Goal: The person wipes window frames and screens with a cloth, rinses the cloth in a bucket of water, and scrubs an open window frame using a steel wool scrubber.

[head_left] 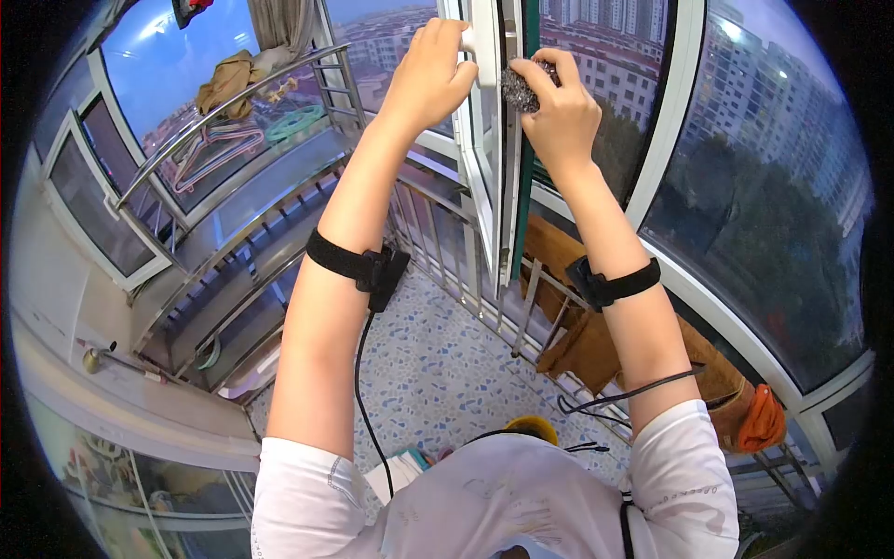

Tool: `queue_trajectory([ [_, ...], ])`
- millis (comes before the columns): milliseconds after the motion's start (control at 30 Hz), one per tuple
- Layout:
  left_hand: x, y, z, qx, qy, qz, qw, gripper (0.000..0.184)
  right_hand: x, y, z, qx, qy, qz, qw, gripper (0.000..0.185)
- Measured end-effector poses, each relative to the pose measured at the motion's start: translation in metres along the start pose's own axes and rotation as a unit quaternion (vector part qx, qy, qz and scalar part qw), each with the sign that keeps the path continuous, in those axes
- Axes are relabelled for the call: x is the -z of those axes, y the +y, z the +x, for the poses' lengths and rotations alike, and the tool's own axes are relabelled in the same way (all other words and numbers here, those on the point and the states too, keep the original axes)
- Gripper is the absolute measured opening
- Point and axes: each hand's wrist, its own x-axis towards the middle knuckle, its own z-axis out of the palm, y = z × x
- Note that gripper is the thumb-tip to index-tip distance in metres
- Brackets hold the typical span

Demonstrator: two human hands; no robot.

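A window sash (484, 158) stands swung open, its edge facing me. My left hand (435, 76) is at the upper left side of the sash, fingers curled round its white handle (480, 42). On the other side of the edge, my right hand (568, 107) grips a dark grey metal scouring ball (521, 86), which touches the frame edge beside the green strip (530, 140). Both arms are raised, with a black strap round each forearm.
Metal railings (447, 233) run below the windows. A rack rail (233, 102) with hangers (219, 154) and a brown cloth is at left. An orange cloth (762, 419) hangs at lower right. A yellow bucket (533, 428) stands on the speckled floor (438, 345).
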Motion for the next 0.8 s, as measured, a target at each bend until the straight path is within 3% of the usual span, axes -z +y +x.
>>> queue_trajectory([
  [200, 0.002, -0.001, -0.003, -0.002, 0.014, 0.004, 1.000, 0.045, 0.008, 0.003, -0.016, 0.055, -0.066, -0.050, 0.995, 0.062],
  [467, 0.004, 0.001, -0.004, 0.014, 0.005, 0.007, 1.000, 0.045, 0.002, -0.009, -0.011, 0.037, -0.026, -0.056, 0.997, 0.051],
  [567, 0.006, -0.003, -0.002, -0.022, 0.000, 0.014, 1.000, 0.043, 0.007, -0.012, -0.013, 0.036, -0.044, -0.069, 0.996, 0.048],
  [633, 0.004, -0.005, -0.003, -0.029, 0.003, 0.012, 1.000, 0.043, 0.014, -0.010, -0.023, 0.036, -0.125, -0.049, 0.990, 0.047],
  [800, 0.002, -0.001, -0.003, -0.007, 0.018, -0.003, 1.000, 0.043, 0.025, -0.014, -0.018, -0.002, -0.029, 0.017, 0.999, 0.049],
])
